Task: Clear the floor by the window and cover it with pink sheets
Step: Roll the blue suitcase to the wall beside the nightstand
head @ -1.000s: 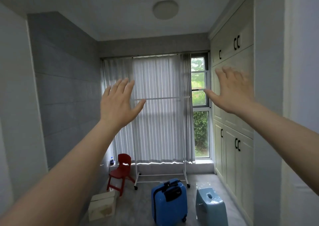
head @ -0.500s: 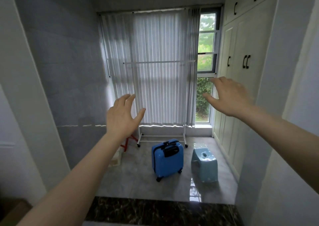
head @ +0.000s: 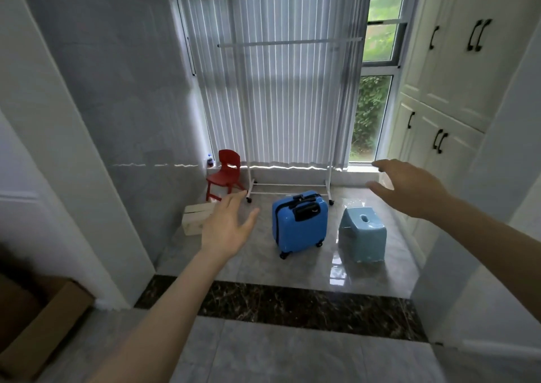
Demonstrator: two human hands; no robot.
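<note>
On the glossy tiled floor (head: 263, 262) by the window stand a blue suitcase (head: 299, 224) on wheels, a light blue stool (head: 363, 234), a small red chair (head: 224, 174) in the left corner and a pale wooden box (head: 195, 218) against the left wall. A white rolling clothes rack (head: 289, 113) stands in front of the curtain. My left hand (head: 227, 230) is held out in the air, fingers spread, holding nothing, to the left of the suitcase. My right hand (head: 408, 188) reaches forward above the stool, fingers relaxed and empty. No pink sheets are in view.
White cupboards (head: 445, 89) with black handles line the right wall. A dark marble strip (head: 292, 303) crosses the floor at the doorway. A brown cardboard box (head: 35, 330) sits at the lower left. A small bottle (head: 210, 161) stands on the sill beside the chair.
The view has tilted down from ceiling and curtain to the floor. Both hands have dropped lower, staying spread and empty.
</note>
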